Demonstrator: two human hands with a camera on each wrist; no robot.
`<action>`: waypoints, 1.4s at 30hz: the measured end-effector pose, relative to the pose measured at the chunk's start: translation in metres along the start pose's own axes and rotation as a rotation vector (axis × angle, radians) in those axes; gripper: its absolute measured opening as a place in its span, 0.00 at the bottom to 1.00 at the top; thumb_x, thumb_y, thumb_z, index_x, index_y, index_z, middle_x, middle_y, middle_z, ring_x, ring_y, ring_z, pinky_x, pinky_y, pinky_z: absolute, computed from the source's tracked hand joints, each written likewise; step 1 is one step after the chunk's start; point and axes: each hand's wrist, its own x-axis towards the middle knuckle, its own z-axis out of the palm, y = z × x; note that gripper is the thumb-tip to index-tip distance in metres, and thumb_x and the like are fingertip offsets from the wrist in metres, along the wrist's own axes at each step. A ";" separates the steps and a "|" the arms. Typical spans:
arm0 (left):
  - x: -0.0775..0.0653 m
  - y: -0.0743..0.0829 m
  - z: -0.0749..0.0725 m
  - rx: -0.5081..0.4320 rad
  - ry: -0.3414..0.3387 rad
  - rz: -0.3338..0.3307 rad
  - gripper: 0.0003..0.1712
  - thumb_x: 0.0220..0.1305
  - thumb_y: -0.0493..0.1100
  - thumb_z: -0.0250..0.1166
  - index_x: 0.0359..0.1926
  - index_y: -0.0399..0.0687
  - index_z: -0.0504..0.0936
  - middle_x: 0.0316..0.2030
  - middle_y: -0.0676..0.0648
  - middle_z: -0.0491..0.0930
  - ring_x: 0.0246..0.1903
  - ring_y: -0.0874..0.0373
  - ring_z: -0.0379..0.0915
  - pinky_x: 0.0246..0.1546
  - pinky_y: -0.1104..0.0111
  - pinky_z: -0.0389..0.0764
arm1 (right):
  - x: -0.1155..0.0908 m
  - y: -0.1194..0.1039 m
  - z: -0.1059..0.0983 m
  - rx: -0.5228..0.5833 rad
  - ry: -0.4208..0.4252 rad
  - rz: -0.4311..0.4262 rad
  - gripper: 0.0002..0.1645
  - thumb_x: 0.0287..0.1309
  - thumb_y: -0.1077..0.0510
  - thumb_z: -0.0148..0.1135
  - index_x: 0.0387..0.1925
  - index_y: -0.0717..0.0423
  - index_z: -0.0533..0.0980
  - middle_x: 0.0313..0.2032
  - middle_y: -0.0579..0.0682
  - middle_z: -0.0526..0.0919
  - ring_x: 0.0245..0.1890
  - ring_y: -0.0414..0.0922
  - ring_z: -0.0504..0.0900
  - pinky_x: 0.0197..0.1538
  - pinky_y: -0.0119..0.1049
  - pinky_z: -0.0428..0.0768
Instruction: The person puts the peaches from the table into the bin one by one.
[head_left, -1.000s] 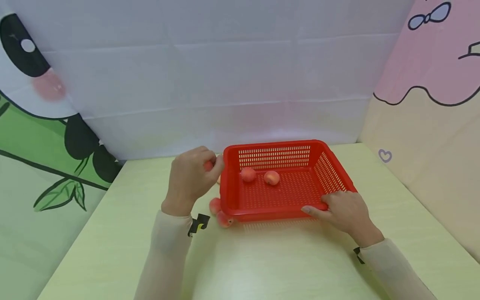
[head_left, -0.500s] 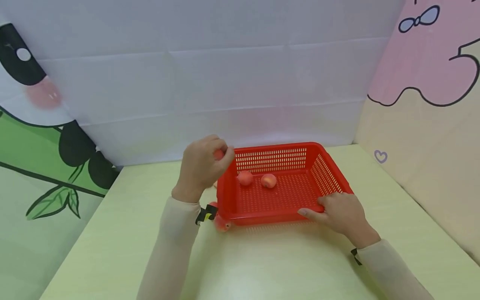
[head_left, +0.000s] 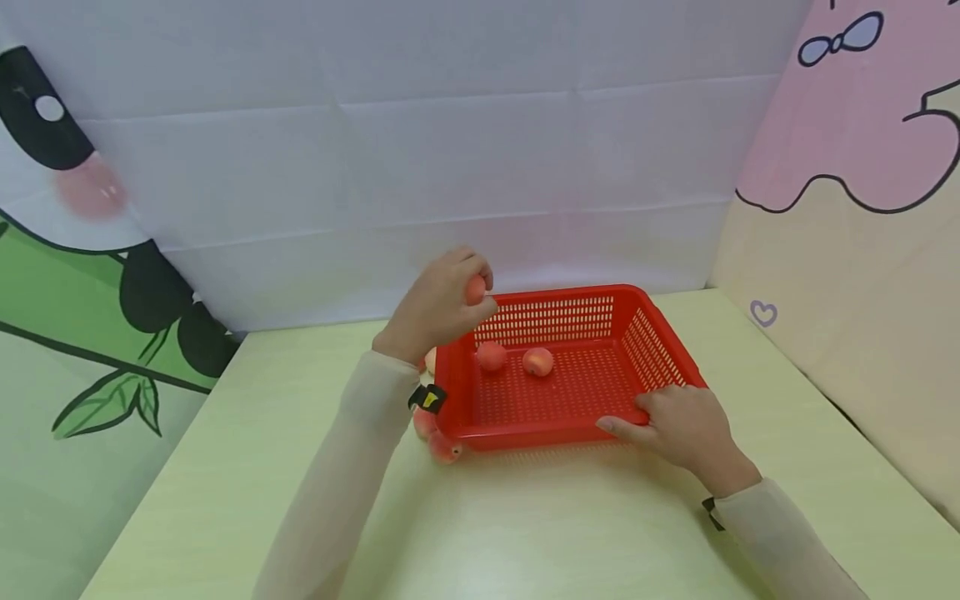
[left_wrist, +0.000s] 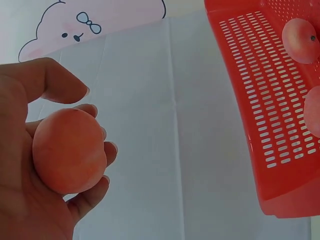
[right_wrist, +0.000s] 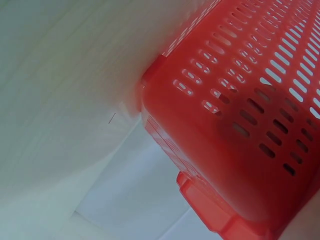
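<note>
My left hand [head_left: 442, 302] holds a peach [left_wrist: 70, 150] in its curled fingers, raised over the back left corner of a red plastic basket [head_left: 555, 435]. In the left wrist view the peach lies against the palm, fingers bent behind it. Two peaches rest on the basket's floor: a plain pink one [head_left: 491, 357] and a yellowish one [head_left: 537, 362]. At the front right corner, my right hand [head_left: 686, 423] grips the rim, thumb along the front edge and fingers inside. The right wrist view shows mostly the basket's slotted wall [right_wrist: 200, 100].
Several more peaches [head_left: 445, 449] lie on the pale table [head_left: 525, 525] along the basket's left side, partly hidden by the left forearm. A white sheet [head_left: 465, 150] hangs behind the table, with printed cartoon panels on both sides.
My left hand has moved right and up with the peach, from beside the basket to over its back left corner. The right hand keeps its grip on the rim. The view has shifted slightly.
</note>
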 end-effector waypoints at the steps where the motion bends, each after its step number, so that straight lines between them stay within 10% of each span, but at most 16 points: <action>1: 0.001 -0.001 0.001 0.001 -0.011 0.000 0.09 0.65 0.38 0.63 0.44 0.42 0.81 0.46 0.45 0.79 0.45 0.49 0.72 0.42 0.60 0.79 | 0.000 0.000 0.000 -0.001 0.003 -0.003 0.43 0.62 0.21 0.62 0.15 0.44 0.55 0.15 0.38 0.49 0.19 0.37 0.50 0.24 0.35 0.53; 28: 0.016 -0.022 0.031 -0.009 -0.146 -0.155 0.22 0.67 0.41 0.68 0.60 0.42 0.76 0.57 0.44 0.76 0.49 0.50 0.73 0.49 0.60 0.83 | -0.001 -0.002 0.000 0.005 0.007 -0.007 0.43 0.62 0.22 0.63 0.15 0.44 0.54 0.15 0.38 0.49 0.19 0.37 0.49 0.25 0.35 0.52; 42: 0.020 -0.021 0.040 -0.007 -0.233 -0.122 0.20 0.67 0.38 0.66 0.59 0.42 0.76 0.56 0.44 0.73 0.53 0.49 0.71 0.54 0.60 0.81 | -0.001 0.000 0.002 0.014 0.027 -0.014 0.43 0.63 0.21 0.61 0.15 0.43 0.53 0.16 0.37 0.48 0.20 0.37 0.48 0.25 0.35 0.51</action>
